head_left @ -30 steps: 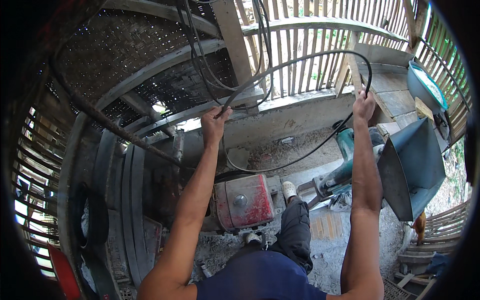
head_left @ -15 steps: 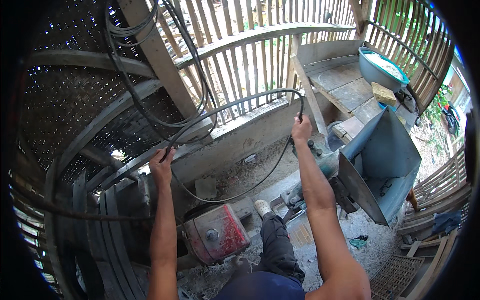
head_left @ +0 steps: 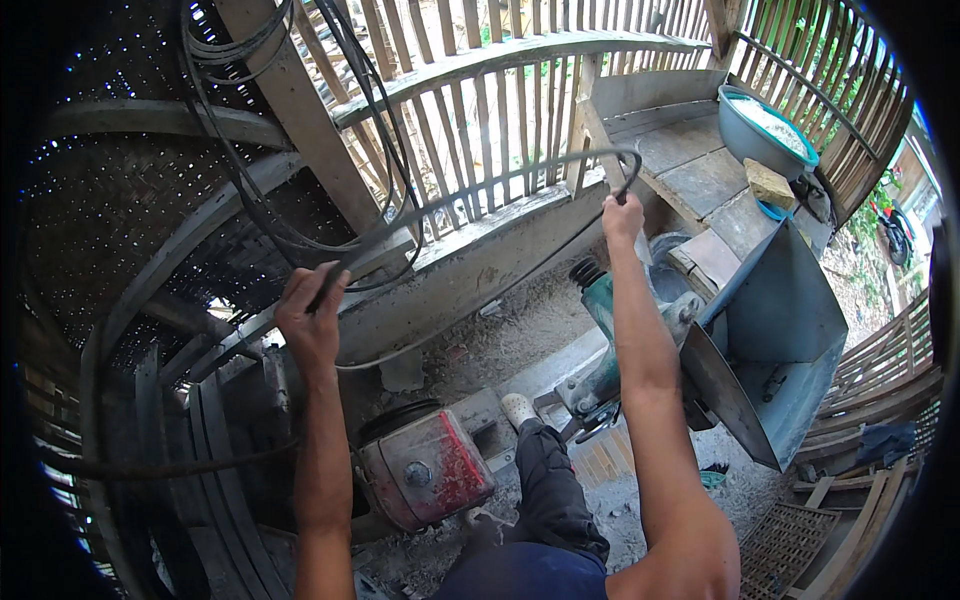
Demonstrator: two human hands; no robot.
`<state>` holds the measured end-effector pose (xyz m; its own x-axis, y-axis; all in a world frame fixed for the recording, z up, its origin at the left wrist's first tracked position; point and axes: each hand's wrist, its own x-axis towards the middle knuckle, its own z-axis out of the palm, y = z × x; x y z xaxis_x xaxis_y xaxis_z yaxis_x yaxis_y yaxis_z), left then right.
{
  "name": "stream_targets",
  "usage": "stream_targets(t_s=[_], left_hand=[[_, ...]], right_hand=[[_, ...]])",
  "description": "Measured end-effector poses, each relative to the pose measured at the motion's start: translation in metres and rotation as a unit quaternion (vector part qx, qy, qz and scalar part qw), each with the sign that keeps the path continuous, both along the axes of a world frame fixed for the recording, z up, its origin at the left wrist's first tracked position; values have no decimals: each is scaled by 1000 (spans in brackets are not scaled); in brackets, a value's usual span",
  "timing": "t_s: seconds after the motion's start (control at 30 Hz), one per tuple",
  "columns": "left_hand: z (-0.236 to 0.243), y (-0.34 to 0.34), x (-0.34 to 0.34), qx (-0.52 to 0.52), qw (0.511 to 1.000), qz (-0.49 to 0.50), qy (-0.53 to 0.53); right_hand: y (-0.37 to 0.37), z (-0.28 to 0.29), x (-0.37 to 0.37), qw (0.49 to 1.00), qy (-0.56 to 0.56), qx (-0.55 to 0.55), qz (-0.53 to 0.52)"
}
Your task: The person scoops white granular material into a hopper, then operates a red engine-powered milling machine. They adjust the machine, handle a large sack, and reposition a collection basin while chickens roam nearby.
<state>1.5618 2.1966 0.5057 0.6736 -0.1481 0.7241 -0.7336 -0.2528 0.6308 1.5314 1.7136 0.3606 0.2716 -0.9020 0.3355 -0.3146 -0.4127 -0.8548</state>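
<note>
A long black drive belt (head_left: 430, 206) stretches in a loop between my hands. My left hand (head_left: 312, 310) is closed around it at left, near the lattice wall. My right hand (head_left: 622, 215) grips its far bend, higher up and to the right, beside a slanted wooden brace. The belt's thinner lower strand sags over the dusty floor behind the machinery. Below my left hand sits a worn red engine (head_left: 425, 470), a dark wheel (head_left: 398, 420) partly showing behind it. Under my right forearm is a green machine (head_left: 600, 310) with a dark grooved pulley (head_left: 586, 272).
A large metal hopper (head_left: 775, 325) stands right of my right arm. Black loops (head_left: 225, 50) hang on a post at upper left. A basin of pale material (head_left: 765, 140) rests on the wooden bench (head_left: 690, 180), near a yellowish block (head_left: 768, 182). My leg is between engine and machine.
My right hand has moved farther out and slightly right, pulling the belt's bend along. The lower strand has risen and straightened. My left hand has shifted slightly left and up.
</note>
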Motion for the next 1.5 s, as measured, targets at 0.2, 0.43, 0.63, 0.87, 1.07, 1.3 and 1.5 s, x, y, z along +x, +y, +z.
stream_targets(t_s=[0.2, 0.43, 0.63, 0.87, 1.07, 1.3, 1.5], left_hand=[[-35, -46, -15, 157, 984, -83, -27], [-100, -89, 3, 163, 974, -156, 25], [-123, -75, 9, 178, 972, -145, 42], [-130, -48, 7, 202, 969, -129, 55], [-127, -21, 0, 227, 964, -124, 61], [-157, 42, -11, 285, 943, -59, 162], [-215, 69, -8, 321, 920, -20, 223]], right_hand=[[-24, -67, -17, 978, 199, 22, -65], [-26, -95, -34, 945, 323, -28, 51], [-25, -88, -36, 874, 478, -12, 83], [-18, -81, -31, 847, 497, -12, 188], [-9, -76, -32, 864, 475, -35, 163], [24, -60, -34, 909, 385, -59, 147], [160, -80, -25, 905, 81, -259, 328]])
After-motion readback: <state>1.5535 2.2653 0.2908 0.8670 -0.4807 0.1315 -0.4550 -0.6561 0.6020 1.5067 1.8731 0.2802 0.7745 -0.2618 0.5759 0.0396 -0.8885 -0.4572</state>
